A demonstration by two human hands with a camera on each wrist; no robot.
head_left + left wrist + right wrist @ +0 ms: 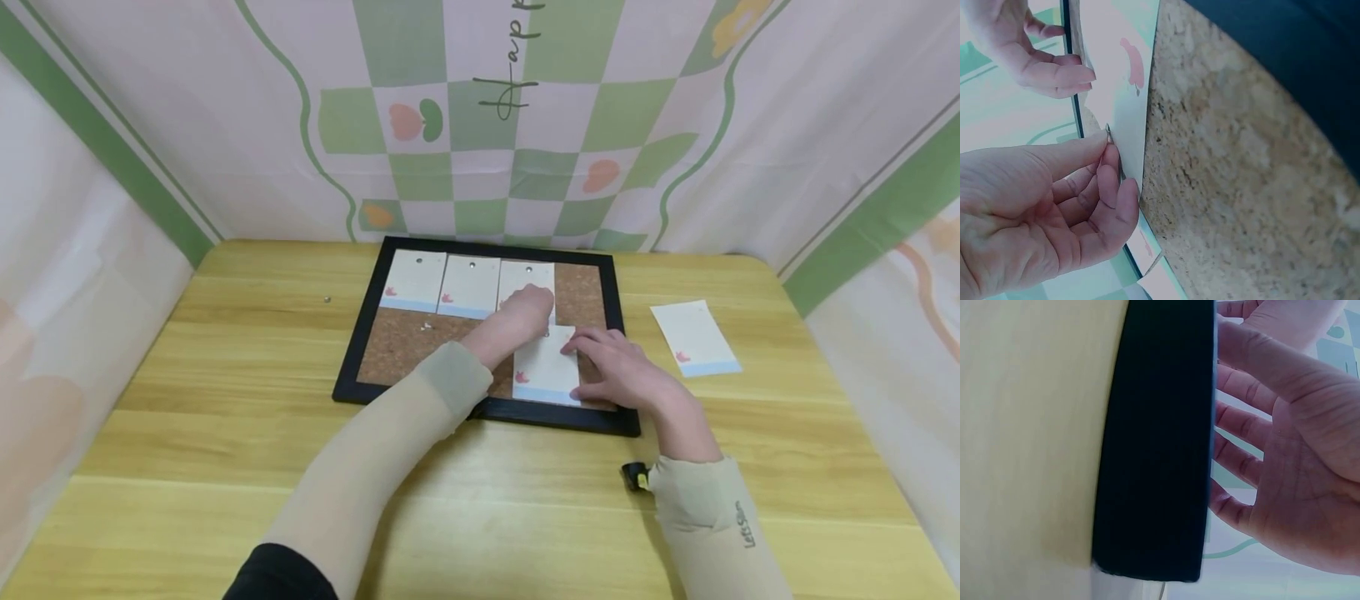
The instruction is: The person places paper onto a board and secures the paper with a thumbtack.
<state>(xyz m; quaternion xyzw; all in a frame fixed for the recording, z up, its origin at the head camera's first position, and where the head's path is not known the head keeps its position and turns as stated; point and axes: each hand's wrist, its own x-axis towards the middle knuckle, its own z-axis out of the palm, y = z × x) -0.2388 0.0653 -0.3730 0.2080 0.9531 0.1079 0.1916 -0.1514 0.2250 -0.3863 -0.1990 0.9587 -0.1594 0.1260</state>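
Observation:
A cork board [397,350] in a black frame lies on the table, and a white card [546,364] with a pink figure and blue lower strip rests at its lower right. At that card's top edge, my left hand [527,312] pinches a small metal thumbtack [1109,129] between thumb and forefinger, its point showing past the fingertips. My right hand [626,367] touches the card's right side with spread fingers and thumb, holding nothing. Three matching cards, such as the middle card [468,287], are tacked along the board's top row; the left arm partly covers the third.
Another matching card [696,339] lies on the table right of the board. Some small shiny bits [427,326] sit on the cork, and one small metal piece [327,299] is on the table at left. A patterned curtain [480,167] hangs behind the table.

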